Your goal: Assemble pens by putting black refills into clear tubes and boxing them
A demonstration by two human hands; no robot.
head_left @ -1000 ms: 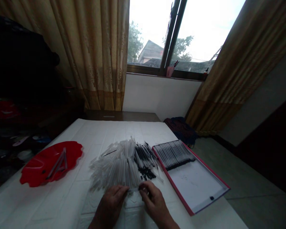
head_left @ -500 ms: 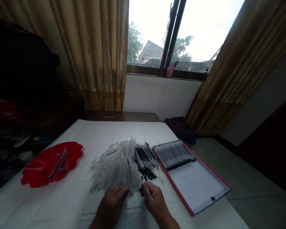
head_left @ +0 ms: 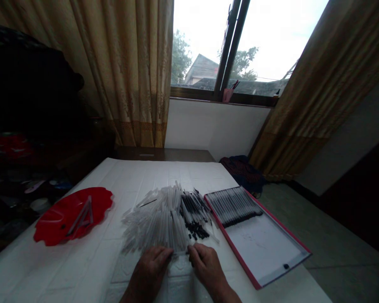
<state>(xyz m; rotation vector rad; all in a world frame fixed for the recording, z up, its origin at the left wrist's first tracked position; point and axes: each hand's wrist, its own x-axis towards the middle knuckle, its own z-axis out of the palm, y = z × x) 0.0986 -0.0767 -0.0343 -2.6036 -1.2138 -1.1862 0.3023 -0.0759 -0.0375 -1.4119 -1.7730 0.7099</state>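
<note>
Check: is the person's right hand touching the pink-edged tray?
Apart: the head view shows white tabletop between the right hand and the pink-edged tray.

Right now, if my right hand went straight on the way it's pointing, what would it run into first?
Your right hand would most likely meet the heap of clear plastic pen tubes first. Its fingertips sit at the heap's near edge, though depth is hard to judge here.

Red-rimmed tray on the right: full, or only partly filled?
Partly filled: the red-rimmed tray has a row of clear pens across its far end, and its nearer part shows white lining without pens.
</note>
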